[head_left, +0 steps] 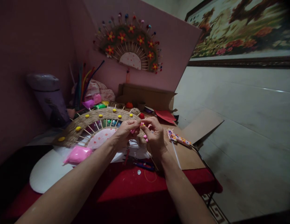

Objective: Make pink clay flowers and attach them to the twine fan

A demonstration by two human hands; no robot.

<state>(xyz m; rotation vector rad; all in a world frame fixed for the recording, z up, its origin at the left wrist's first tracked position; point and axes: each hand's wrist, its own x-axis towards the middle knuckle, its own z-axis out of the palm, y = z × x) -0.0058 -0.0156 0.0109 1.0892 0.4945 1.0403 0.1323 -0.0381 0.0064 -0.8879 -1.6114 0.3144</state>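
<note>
My left hand is closed around a lump of pink modelling clay. Its fingertips meet those of my right hand, which pinches a small bit of the same pink clay. Small pink pieces show just under my right thumb; I cannot tell what they rest on. Behind the hands lies a half-round fan of twine and thin sticks, dotted with yellow ovals and with a pink spotted half-circle at its centre. A bag of pink clay sits left of my left forearm.
Scissors and a small silver disc lie on the red cloth. To the right, a patterned glue gun rests on cardboard. A white round board is at left. A finished-looking flowered fan hangs behind.
</note>
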